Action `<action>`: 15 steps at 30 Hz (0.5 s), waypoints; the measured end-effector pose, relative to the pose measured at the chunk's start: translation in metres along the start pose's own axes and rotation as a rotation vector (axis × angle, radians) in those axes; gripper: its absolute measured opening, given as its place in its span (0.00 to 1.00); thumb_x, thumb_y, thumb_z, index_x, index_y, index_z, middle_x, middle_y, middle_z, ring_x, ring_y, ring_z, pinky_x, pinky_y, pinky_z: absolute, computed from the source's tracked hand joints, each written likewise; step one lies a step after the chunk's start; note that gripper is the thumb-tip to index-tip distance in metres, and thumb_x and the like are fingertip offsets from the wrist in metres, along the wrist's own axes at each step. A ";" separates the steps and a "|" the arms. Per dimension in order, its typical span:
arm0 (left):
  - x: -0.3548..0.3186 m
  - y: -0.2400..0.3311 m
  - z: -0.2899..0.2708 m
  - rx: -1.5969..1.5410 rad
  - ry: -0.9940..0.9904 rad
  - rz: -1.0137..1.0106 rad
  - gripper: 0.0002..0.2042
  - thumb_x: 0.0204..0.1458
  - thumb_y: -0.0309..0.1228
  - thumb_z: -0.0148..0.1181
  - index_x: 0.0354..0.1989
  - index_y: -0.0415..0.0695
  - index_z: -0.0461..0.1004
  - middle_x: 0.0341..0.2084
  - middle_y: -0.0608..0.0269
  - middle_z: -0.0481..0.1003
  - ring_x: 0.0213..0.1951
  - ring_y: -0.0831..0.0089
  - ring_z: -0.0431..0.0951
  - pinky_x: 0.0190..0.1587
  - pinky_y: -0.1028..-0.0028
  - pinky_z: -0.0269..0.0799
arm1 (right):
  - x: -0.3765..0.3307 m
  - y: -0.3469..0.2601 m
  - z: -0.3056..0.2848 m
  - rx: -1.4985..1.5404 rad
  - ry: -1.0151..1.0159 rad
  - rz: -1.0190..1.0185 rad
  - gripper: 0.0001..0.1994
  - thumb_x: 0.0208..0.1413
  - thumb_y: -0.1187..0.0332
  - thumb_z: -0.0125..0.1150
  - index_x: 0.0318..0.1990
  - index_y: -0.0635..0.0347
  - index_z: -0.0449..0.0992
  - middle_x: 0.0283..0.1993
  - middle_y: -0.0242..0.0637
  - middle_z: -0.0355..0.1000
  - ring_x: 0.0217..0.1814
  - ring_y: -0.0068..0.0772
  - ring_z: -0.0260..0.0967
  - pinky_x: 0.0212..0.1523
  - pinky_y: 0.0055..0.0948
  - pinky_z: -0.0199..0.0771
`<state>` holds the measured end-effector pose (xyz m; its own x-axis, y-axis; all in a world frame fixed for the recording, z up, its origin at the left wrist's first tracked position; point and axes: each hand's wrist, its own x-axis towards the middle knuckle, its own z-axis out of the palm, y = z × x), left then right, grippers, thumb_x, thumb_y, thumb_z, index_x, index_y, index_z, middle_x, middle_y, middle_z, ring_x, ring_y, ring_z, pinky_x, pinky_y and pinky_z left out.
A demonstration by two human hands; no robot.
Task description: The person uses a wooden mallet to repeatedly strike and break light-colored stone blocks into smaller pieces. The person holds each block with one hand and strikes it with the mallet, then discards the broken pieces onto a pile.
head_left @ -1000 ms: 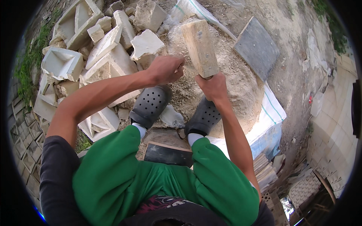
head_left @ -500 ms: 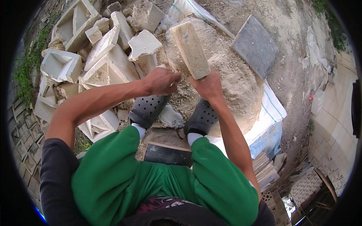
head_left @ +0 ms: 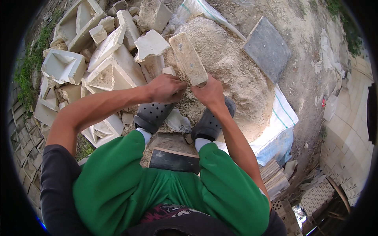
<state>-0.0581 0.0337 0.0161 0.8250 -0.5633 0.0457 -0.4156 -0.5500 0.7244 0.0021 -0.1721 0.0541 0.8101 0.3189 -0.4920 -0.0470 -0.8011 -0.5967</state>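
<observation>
My right hand (head_left: pixel 208 93) grips the short handle of a dusty wooden mallet (head_left: pixel 189 59). Its long block head points away from me, tilted to the left, above the crushed pale rubble. Close by on the left, my left hand (head_left: pixel 167 89) is closed with its fingers curled downward; whatever they hold is hidden. A small pale chunk (head_left: pixel 169 70) shows just beyond its knuckles. Below both hands are my grey clogs (head_left: pixel 151 116), and a heap of pale crushed material (head_left: pixel 236 78) spreads out to the right.
Broken pale cast blocks (head_left: pixel 112 72) pile up on the left. A square grey slab (head_left: pixel 267 49) lies at the heap's far right edge. White woven sacking (head_left: pixel 285 114) sticks out under the heap. Near my legs is a dark board (head_left: pixel 173 160); stacked tiles (head_left: pixel 273 177) stand at right.
The mallet and my right hand have shifted left and slightly nearer to me. My left hand has turned a little, its knuckles now flatter.
</observation>
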 end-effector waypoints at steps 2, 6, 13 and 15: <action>0.000 0.000 -0.001 0.013 0.007 0.082 0.07 0.46 0.29 0.63 0.32 0.44 0.74 0.23 0.58 0.75 0.30 0.56 0.78 0.36 0.58 0.75 | 0.001 0.000 0.002 0.060 -0.014 0.054 0.24 0.48 0.56 0.68 0.47 0.67 0.79 0.39 0.57 0.80 0.44 0.59 0.80 0.45 0.44 0.79; -0.009 0.003 0.003 0.025 -0.030 0.140 0.06 0.46 0.29 0.63 0.32 0.44 0.75 0.23 0.60 0.75 0.31 0.59 0.78 0.36 0.60 0.75 | -0.012 -0.022 -0.021 0.128 0.053 0.049 0.22 0.47 0.58 0.68 0.44 0.67 0.79 0.37 0.57 0.80 0.44 0.59 0.79 0.43 0.45 0.79; -0.003 0.003 0.004 -0.006 -0.041 0.148 0.07 0.48 0.31 0.62 0.30 0.44 0.70 0.23 0.61 0.75 0.32 0.58 0.77 0.36 0.60 0.75 | 0.010 0.012 -0.015 0.023 0.118 -0.151 0.19 0.47 0.60 0.69 0.42 0.66 0.79 0.36 0.54 0.80 0.42 0.57 0.80 0.41 0.44 0.79; -0.001 0.004 -0.001 0.020 -0.041 0.162 0.07 0.48 0.31 0.64 0.34 0.44 0.74 0.24 0.61 0.75 0.33 0.60 0.78 0.36 0.61 0.75 | 0.016 0.007 -0.014 -0.018 0.099 -0.001 0.19 0.47 0.59 0.70 0.41 0.66 0.80 0.36 0.54 0.80 0.41 0.56 0.80 0.40 0.43 0.79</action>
<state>-0.0600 0.0328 0.0192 0.7306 -0.6698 0.1327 -0.5497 -0.4617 0.6962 0.0234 -0.1798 0.0511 0.8638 0.2691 -0.4260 -0.0363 -0.8100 -0.5853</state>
